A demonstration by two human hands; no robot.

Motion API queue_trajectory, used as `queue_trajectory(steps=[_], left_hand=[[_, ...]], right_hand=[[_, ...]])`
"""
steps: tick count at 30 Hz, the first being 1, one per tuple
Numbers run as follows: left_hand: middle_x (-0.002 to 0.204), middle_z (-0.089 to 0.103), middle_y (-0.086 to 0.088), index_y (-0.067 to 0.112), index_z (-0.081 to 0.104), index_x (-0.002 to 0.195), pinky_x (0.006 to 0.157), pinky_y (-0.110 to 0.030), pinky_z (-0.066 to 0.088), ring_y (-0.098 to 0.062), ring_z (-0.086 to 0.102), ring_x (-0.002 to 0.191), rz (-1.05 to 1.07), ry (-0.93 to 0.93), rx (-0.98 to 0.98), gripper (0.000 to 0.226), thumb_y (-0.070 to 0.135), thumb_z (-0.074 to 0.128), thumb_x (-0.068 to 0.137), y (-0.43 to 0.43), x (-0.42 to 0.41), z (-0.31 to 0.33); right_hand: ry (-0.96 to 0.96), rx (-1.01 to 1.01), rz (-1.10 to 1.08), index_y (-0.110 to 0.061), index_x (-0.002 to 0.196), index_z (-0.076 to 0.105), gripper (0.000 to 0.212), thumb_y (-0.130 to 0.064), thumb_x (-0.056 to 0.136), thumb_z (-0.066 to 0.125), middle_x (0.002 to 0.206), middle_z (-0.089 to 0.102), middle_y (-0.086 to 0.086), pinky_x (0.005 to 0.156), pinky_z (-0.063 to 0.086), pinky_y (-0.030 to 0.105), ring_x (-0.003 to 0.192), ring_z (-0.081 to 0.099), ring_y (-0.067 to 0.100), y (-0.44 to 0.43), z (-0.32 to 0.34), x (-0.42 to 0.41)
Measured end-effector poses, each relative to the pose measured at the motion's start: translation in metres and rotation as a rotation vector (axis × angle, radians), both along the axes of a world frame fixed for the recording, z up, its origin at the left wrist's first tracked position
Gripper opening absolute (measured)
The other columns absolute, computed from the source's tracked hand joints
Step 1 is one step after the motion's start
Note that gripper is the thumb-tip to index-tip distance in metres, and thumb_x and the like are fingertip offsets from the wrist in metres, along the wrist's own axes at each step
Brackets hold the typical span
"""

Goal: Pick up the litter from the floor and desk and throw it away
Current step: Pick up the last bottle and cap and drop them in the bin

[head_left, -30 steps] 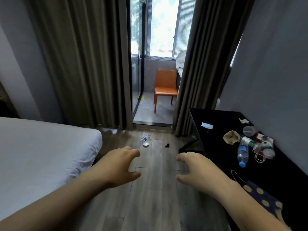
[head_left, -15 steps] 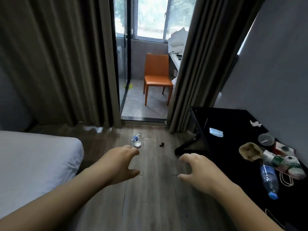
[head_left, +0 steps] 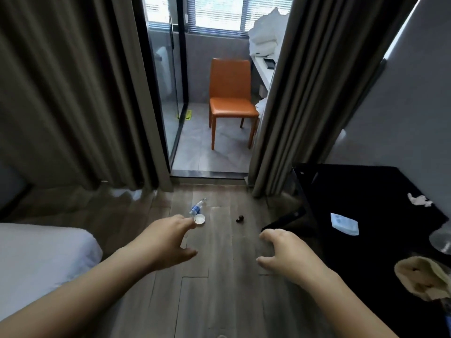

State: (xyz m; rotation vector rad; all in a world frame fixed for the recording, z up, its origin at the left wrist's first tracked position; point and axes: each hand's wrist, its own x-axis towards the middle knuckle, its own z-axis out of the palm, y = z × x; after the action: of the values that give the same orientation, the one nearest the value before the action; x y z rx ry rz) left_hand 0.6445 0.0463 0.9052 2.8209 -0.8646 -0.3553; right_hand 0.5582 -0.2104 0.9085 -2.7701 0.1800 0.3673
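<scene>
**Left hand** (head_left: 166, 242): held over the floor (head_left: 219, 301), well apart from the desk (head_left: 366, 191). Fingers loosely curled and spread, holding nothing. The index fingertip lines up with the white cup in the view; contact cannot be told.

**Right hand** (head_left: 288, 257): over the floor, just beside the desk's front edge. Fingers loosely curled, thumb apart, holding nothing.

**Plastic bottle** (head_left: 198, 206): clear with a blue label, lying on its side on the floor, left of the desk's far corner as seen.

**White cup** (head_left: 199, 218): small and round, on the floor at the bottle's near end.

**Dark scrap** (head_left: 240, 218): on the floor between the white cup and the desk; too small to identify.

**Crumpled tissue** (head_left: 418, 200): on the desk, at its wall side.

**Flat packet** (head_left: 344, 223): blue and white, lying mid-desk.

**Clear cup** (head_left: 443, 240): on the desk, cut off by the view's border.

**Beige crumpled bag** (head_left: 419, 276): on the desk's nearest end.

**Orange chair** (head_left: 230, 98): upright on tiles, beyond the desk, past the curtains (head_left: 292, 93).

**Bed** (head_left: 36, 259): white, across the floor from the desk.
</scene>
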Motion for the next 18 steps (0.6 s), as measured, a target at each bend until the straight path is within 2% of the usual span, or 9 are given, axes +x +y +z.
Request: queue_trajectory(steps=[4, 8, 12, 18], left_hand=[[0.123, 0.055, 0.011, 0.034, 0.047, 0.129, 0.090, -0.023, 0.045, -0.009, 0.054, 0.111, 0.031, 0.033, 0.007, 0.056, 0.056, 0.060, 0.079, -0.031, 0.063, -0.009], [0.125, 0.054, 0.009, 0.032, 0.047, 0.129, 0.093, -0.026, 0.044, -0.010, 0.054, 0.113, 0.047, 0.098, 0.017, 0.054, 0.053, 0.060, 0.081, -0.052, 0.113, -0.019], [0.124, 0.055, 0.009, 0.031, 0.048, 0.129, 0.094, -0.026, 0.044, -0.011, 0.054, 0.113, 0.053, 0.117, 0.018, 0.053, 0.051, 0.061, 0.082, -0.065, 0.169, -0.029], [0.121, 0.055, 0.008, 0.027, 0.050, 0.124, 0.092, -0.027, 0.044, -0.012, 0.055, 0.111, 0.021, 0.155, 0.063, 0.050, 0.052, 0.060, 0.082, -0.084, 0.272, -0.061]], right_hand=[[0.019, 0.019, 0.008, -0.026, 0.123, 0.054, 0.048, -0.042, 0.079, 0.066, 0.112, 0.055, -0.007, 0.074, 0.037, 0.021, 0.104, 0.053, 0.010, -0.033, -0.014, 0.073], [0.068, 0.061, -0.023, -0.026, 0.124, 0.054, 0.050, -0.042, 0.078, 0.067, 0.113, 0.054, -0.007, 0.074, 0.054, 0.026, 0.099, 0.055, 0.013, -0.056, -0.028, 0.127], [0.104, 0.047, -0.027, -0.024, 0.124, 0.055, 0.050, -0.042, 0.079, 0.066, 0.114, 0.056, -0.006, 0.085, 0.046, 0.024, 0.107, 0.054, 0.012, -0.074, -0.044, 0.178], [0.149, 0.067, -0.075, -0.026, 0.124, 0.055, 0.046, -0.040, 0.081, 0.064, 0.115, 0.057, -0.007, 0.086, 0.044, 0.022, 0.108, 0.053, 0.011, -0.090, -0.073, 0.264]])
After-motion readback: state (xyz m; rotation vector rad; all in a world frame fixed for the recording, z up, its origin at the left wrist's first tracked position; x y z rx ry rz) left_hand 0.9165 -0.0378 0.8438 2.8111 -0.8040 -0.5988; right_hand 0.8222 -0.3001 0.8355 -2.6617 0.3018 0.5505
